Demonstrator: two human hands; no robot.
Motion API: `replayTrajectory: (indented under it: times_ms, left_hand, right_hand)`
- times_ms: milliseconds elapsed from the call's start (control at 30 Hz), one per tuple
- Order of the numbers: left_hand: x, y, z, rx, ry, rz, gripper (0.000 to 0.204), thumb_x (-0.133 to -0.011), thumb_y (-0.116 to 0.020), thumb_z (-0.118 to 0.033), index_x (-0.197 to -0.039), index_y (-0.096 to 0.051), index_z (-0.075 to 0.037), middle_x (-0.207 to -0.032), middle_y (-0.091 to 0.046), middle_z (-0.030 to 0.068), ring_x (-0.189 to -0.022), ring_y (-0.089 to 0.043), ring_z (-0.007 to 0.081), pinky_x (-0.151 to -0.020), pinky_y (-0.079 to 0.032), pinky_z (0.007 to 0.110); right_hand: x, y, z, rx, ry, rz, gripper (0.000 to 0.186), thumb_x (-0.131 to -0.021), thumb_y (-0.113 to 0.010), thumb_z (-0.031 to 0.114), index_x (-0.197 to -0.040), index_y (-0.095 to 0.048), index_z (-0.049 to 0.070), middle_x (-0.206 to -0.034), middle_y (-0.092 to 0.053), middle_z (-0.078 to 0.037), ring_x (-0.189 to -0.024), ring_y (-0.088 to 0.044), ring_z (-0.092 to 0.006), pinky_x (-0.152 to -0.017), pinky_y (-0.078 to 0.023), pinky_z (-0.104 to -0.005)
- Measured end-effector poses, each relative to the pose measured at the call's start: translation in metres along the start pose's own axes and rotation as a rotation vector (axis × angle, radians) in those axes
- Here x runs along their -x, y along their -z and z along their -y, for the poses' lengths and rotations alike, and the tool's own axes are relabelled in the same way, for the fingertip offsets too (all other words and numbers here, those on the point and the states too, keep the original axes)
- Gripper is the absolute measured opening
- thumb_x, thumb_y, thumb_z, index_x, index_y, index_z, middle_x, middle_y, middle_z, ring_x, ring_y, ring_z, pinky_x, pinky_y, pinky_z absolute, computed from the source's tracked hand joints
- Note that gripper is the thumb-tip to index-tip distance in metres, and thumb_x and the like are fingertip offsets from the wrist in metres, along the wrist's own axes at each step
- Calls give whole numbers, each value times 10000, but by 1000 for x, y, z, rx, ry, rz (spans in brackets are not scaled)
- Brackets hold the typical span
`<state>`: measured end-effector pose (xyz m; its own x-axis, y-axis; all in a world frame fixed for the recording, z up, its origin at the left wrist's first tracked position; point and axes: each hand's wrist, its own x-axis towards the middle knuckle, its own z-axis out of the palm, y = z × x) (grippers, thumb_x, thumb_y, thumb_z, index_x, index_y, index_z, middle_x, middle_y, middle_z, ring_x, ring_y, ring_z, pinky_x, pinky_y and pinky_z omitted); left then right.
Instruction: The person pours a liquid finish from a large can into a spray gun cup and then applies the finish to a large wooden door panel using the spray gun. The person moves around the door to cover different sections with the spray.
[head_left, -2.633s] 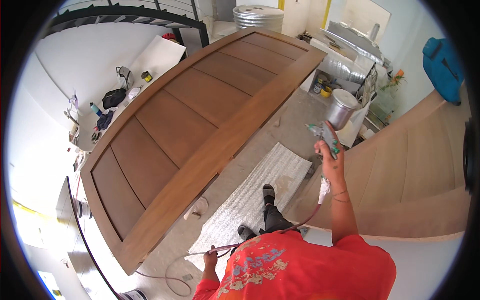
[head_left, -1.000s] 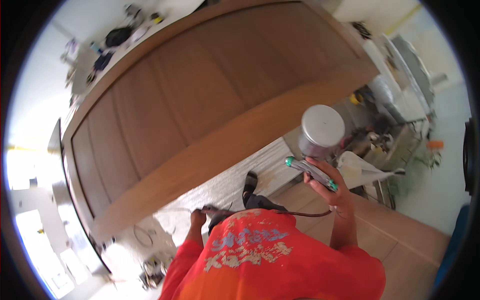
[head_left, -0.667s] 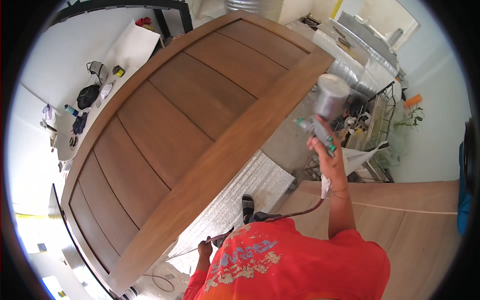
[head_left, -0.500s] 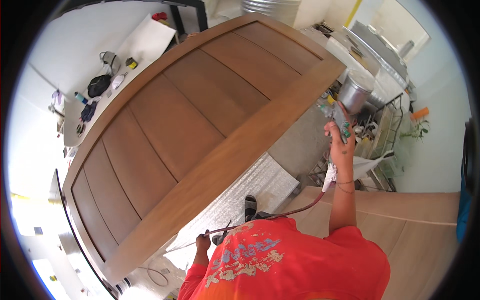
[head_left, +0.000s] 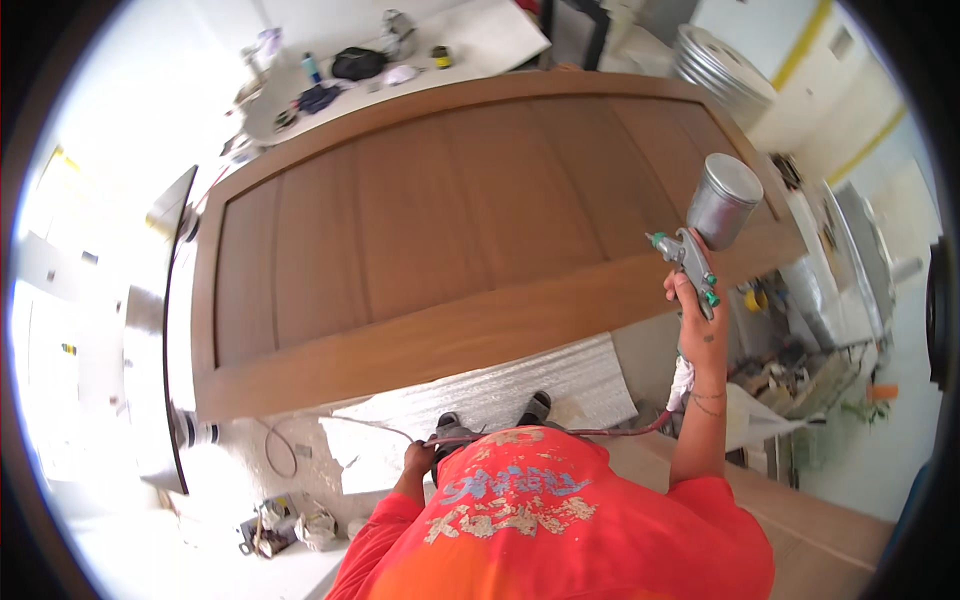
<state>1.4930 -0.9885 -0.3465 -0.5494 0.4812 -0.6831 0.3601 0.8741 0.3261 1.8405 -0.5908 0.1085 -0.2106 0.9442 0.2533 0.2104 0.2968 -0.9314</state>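
Observation:
My right hand [head_left: 697, 312] is closed round the handle of a grey spray gun [head_left: 688, 258] with green fittings. A silver paint cup [head_left: 724, 200] sits on top of the gun, and its nozzle points left over the near right part of a brown wooden door panel [head_left: 430, 225]. White wrapping covers the joint below the gun's grip. From there a dark red hose [head_left: 640, 428] runs across my waist to my left hand [head_left: 419, 456], whose fingers are wrapped round it. The panel lies flat in front of me, with grooves between its boards.
Silvery sheeting [head_left: 590, 375] covers the floor under my feet. Behind the panel, a white table [head_left: 480, 45] bears a black bag [head_left: 359, 64] and small items. Clutter and a metal rack [head_left: 800, 390] stand at right; pale boards [head_left: 775, 510] lie beside me at lower right.
My view has turned, so the panel now lies nearly level across it. The spray gun has come over the panel's right end, cup tilted. Both hands keep their hold.

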Motion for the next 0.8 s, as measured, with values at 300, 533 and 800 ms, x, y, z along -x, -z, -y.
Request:
replayTrajectory:
  times_ms: [300,533,800]
  left_hand:
    - [13,52,113,161,20,-84,754,-1001,-515,-655,-1043,-745,62,-1077,-719,327,-1109,-671,479,-944,-530,519]
    - [29,67,206,312,133,-162,734,-986,-555,-653,-973,-756,53,-1008,-713,336,-1050,-675,500,-891,-540,525]
    - [43,67,272,373,201,-196,717,-976,-579,-651,-1019,-763,40,-1023,-712,333,-1057,-674,499,-877,-546,513]
  right_hand:
    - [15,-196,83,-140,125,341,520,-1030,-544,97,-1544,-501,33,-992,-656,-37,-851,-579,-90,-793,-507,-270]
    - [55,-337,133,-217,139,629,521,-1028,-549,106,-1541,-501,25,-956,-644,-30,-848,-578,-90,-798,-506,-272]
    - [101,-433,174,-317,71,988,581,-1004,-571,101,-1569,-461,29,-972,-643,-37,-875,-572,-99,-830,-499,-274]
